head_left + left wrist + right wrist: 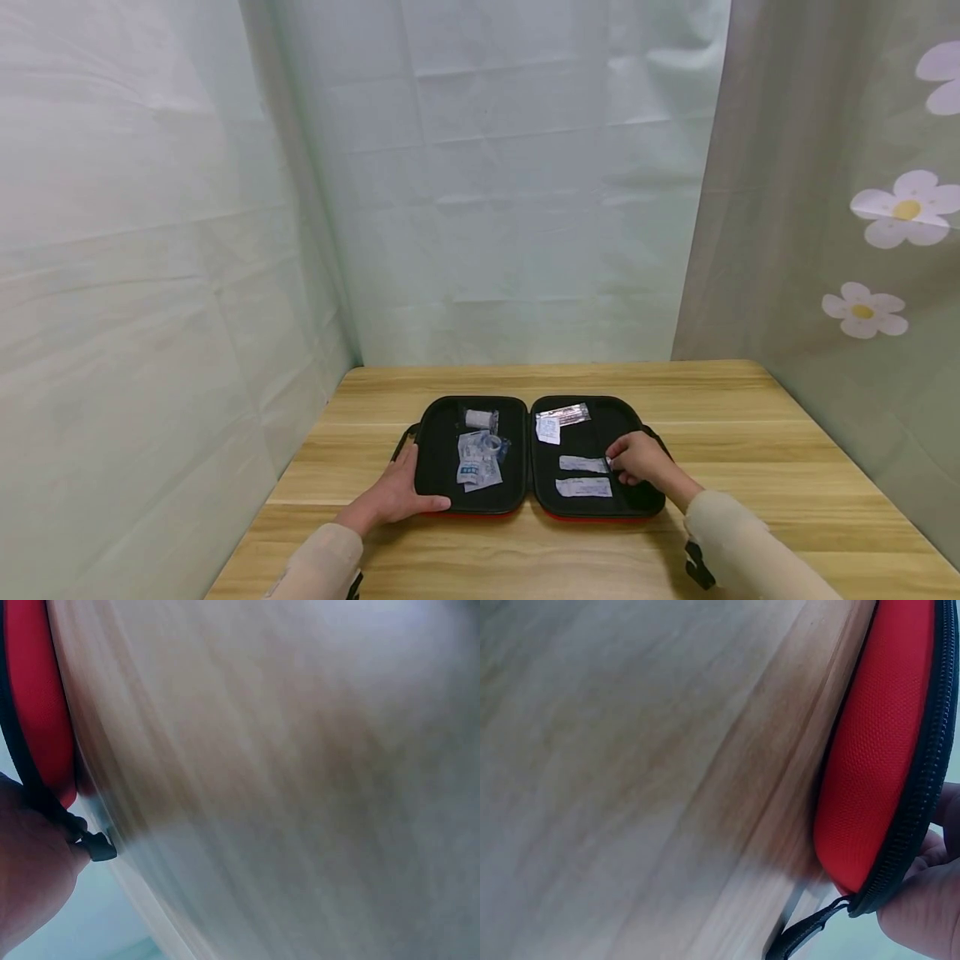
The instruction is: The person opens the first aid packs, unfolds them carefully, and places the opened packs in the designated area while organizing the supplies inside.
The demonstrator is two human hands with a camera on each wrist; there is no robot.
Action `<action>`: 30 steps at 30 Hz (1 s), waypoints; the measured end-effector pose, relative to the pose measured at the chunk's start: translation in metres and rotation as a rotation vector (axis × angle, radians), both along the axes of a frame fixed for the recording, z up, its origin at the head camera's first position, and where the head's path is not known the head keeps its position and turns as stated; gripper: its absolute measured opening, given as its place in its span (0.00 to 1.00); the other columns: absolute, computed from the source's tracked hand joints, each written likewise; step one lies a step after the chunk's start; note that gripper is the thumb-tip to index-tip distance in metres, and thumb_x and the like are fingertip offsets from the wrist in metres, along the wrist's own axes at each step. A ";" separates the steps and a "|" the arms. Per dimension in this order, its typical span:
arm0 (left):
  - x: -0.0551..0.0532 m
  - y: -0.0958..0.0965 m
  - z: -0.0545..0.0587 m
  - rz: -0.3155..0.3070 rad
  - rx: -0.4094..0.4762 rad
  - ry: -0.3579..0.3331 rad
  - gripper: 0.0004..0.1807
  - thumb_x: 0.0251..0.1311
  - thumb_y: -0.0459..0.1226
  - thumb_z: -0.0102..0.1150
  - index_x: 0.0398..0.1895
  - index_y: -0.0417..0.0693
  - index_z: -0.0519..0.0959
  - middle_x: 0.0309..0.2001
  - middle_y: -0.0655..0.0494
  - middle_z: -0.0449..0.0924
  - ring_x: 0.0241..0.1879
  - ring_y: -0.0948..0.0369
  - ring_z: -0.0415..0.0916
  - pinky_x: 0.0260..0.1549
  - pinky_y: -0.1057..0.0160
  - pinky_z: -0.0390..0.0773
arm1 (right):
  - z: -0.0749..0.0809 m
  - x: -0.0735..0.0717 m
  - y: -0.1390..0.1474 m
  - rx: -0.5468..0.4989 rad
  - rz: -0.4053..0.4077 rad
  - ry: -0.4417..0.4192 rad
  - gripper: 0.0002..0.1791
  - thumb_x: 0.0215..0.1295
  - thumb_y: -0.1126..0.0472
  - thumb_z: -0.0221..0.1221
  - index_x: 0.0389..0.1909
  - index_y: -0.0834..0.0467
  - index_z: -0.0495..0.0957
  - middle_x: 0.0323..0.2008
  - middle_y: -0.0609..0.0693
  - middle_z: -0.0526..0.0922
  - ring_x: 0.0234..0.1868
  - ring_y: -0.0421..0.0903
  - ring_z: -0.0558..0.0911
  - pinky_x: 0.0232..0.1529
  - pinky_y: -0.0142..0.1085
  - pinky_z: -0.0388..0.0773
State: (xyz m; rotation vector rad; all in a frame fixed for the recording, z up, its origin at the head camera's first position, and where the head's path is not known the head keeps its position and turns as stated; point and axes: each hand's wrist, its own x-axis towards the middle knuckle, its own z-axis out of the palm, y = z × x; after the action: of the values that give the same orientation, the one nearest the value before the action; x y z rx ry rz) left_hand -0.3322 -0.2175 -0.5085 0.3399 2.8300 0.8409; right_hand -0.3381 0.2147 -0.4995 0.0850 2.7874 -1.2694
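Note:
A zippered case [472, 504], black inside and red outside, lies open flat on the table. My left hand [401, 492] rests at the left half's near-left edge, thumb spread along the front rim and fingers along the side. In the right half, my right hand [637, 458] pinches the right end of a slim white packet [581, 463] with curled fingers. A second white packet [583, 487] lies just nearer. At the back of that half are a silvery foil packet [566, 414] and a small printed white packet [548, 430]. The right wrist view shows the case's red shell [874, 750] beside that hand.
The left half holds a wrapped white roll [480, 419] and several clear and white printed packets [476, 462]. A black strap [26, 750] hangs at the case's left side, a zipper pull [810, 930] at the right. The wooden table [540, 558] meets pale curtains behind.

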 end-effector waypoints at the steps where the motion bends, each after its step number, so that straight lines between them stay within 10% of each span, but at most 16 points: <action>1: 0.000 0.000 0.000 0.001 -0.002 -0.001 0.72 0.43 0.64 0.73 0.77 0.31 0.42 0.76 0.32 0.41 0.73 0.34 0.45 0.68 0.37 0.51 | 0.000 -0.001 0.000 0.002 -0.001 0.001 0.03 0.60 0.73 0.62 0.34 0.66 0.82 0.24 0.51 0.79 0.20 0.44 0.79 0.21 0.35 0.79; 18: -0.003 0.001 -0.002 0.023 -0.002 -0.009 0.73 0.42 0.65 0.73 0.77 0.32 0.42 0.77 0.33 0.42 0.73 0.34 0.44 0.68 0.37 0.52 | -0.001 -0.008 -0.009 -0.006 -0.023 -0.015 0.22 0.62 0.72 0.55 0.58 0.71 0.74 0.27 0.53 0.79 0.20 0.45 0.78 0.20 0.35 0.76; 30: 0.000 0.002 -0.001 0.025 -0.005 -0.006 0.73 0.41 0.64 0.74 0.77 0.30 0.43 0.76 0.32 0.42 0.73 0.33 0.45 0.67 0.37 0.53 | 0.002 -0.004 -0.003 0.026 -0.013 -0.006 0.20 0.59 0.72 0.52 0.52 0.71 0.77 0.26 0.50 0.81 0.19 0.45 0.79 0.18 0.35 0.74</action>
State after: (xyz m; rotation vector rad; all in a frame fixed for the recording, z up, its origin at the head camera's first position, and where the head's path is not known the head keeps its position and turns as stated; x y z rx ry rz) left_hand -0.3323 -0.2159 -0.5094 0.3015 2.8359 0.8376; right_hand -0.3422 0.2115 -0.4972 0.1087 2.8035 -1.2339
